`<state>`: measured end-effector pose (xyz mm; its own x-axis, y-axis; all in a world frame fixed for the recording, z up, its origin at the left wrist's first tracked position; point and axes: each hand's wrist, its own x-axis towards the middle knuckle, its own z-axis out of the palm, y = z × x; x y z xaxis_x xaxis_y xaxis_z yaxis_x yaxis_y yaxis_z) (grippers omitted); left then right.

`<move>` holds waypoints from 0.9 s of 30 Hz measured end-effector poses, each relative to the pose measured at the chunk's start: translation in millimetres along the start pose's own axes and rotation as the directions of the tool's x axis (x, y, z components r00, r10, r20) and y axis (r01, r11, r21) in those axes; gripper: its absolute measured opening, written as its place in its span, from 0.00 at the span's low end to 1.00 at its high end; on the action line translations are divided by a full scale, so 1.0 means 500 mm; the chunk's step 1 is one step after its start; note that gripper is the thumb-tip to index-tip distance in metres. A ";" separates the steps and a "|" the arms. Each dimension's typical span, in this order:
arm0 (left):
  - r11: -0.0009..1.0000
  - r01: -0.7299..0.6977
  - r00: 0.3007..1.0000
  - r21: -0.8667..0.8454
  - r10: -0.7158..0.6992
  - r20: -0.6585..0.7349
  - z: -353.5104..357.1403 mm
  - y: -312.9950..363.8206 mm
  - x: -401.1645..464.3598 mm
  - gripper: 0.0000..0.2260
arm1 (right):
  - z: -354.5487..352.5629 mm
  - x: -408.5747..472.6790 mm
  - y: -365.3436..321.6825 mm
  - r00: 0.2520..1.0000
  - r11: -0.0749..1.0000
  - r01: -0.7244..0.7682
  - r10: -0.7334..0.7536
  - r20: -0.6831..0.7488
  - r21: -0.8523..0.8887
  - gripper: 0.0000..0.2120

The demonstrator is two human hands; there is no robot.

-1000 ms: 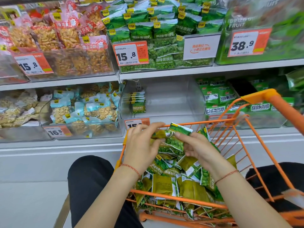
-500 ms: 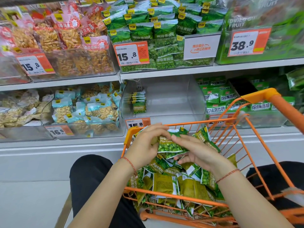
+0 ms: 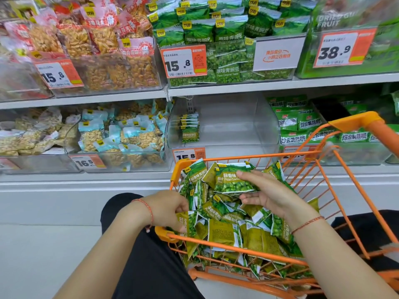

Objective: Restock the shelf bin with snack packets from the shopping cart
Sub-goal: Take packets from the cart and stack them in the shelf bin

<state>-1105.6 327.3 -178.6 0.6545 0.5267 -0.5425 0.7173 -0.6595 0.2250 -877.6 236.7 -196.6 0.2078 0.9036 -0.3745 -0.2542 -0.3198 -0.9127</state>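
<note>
Your two hands worked one stack together half a second ago; now your left hand (image 3: 170,209) has dropped to the near left corner of the shopping cart (image 3: 248,249) and pinches a fresh garlic-pea packet (image 3: 183,223), while your right hand (image 3: 267,195) alone holds the gathered stack of packets (image 3: 232,180) above the heap. You are collecting, not placing: the shelf bin (image 3: 224,126) holds only a short row of packets (image 3: 190,128) at its left wall.

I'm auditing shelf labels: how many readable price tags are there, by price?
15.8 tags: 3
16.5 tag: 1
38.9 tag: 1
Total: 5
Another tag behind the shopping cart is too covered to read.
</note>
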 end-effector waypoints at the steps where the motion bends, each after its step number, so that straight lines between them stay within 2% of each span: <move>1: 1.000 -0.014 0.999 0.025 0.015 -0.039 0.001 0.004 0.003 0.11 | -0.001 0.000 0.000 1.000 1.000 -0.001 0.001 -0.014 0.009 0.44; 2: 0.999 -0.048 0.995 -0.021 0.047 -0.084 0.000 0.007 0.005 0.11 | -0.002 0.000 0.000 1.000 1.000 -0.001 0.002 -0.029 0.011 0.43; 4: 0.955 -0.178 0.967 -0.236 0.125 -0.221 -0.006 0.013 0.005 0.08 | -0.003 -0.002 0.000 0.998 1.000 -0.003 0.003 -0.060 -0.001 0.42; 5: 0.893 -0.261 0.940 -0.368 0.147 -0.309 -0.013 0.018 0.003 0.06 | -0.003 -0.001 0.000 0.997 1.000 -0.004 0.003 -0.074 -0.013 0.42; 6: 0.812 -0.306 0.924 -0.497 0.129 -0.359 -0.019 0.024 0.001 0.08 | -0.004 -0.001 0.001 0.997 1.000 -0.004 0.002 -0.082 -0.026 0.42; 8: 0.642 -0.296 0.932 -0.708 0.033 -0.360 -0.023 0.032 0.001 0.19 | -0.003 -0.001 0.001 0.996 0.998 -0.005 0.000 -0.085 -0.059 0.43; 9: 0.610 -0.287 0.934 -0.739 0.008 -0.356 -0.024 0.034 0.001 0.21 | -0.002 -0.001 0.002 0.997 0.997 -0.005 -0.001 -0.083 -0.073 0.43; 12: 0.671 -0.315 0.914 -0.671 0.024 -0.406 -0.030 0.038 0.009 0.26 | -0.003 0.000 0.004 0.997 0.996 -0.005 -0.002 -0.076 -0.084 0.44; 13: 0.665 -0.347 0.893 -0.662 0.019 -0.449 -0.032 0.043 0.011 0.27 | -0.005 0.001 0.005 0.997 0.997 -0.001 -0.006 -0.074 -0.081 0.44; 15: 0.569 -0.411 0.852 -0.713 -0.039 -0.522 -0.029 0.050 0.023 0.26 | -0.007 0.001 0.006 0.997 0.997 0.016 -0.022 -0.075 -0.078 0.43; 17: 0.429 -0.454 0.828 -0.781 -0.122 -0.548 -0.026 0.060 0.032 0.19 | -0.007 0.003 0.007 0.996 0.997 0.039 -0.044 -0.074 -0.069 0.43; 18: 0.400 -0.467 0.819 -0.788 -0.141 -0.557 -0.024 0.066 0.036 0.14 | -0.007 0.003 0.007 0.996 0.997 0.055 -0.059 -0.073 -0.062 0.42; 20: 0.408 -0.485 0.812 -0.774 -0.119 -0.572 -0.022 0.078 0.046 0.07 | -0.005 0.004 0.006 0.993 0.995 0.094 -0.096 -0.063 -0.043 0.41; 22: 0.434 -0.481 0.820 -0.762 -0.084 -0.566 -0.024 0.096 0.051 0.04 | -0.003 0.005 0.006 0.990 0.991 0.132 -0.133 -0.041 -0.028 0.39; 27: 0.586 -0.452 0.762 -0.672 -0.139 -0.633 -0.029 0.109 0.079 0.11 | 0.005 0.002 0.010 0.984 0.982 0.177 -0.177 -0.002 -0.074 0.29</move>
<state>-1037.2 320.0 -176.0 0.5504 0.8321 0.0681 0.2849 -0.2639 0.9215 -881.0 236.8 -201.1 0.2510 0.9456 -0.2072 -0.1429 -0.1755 -0.9741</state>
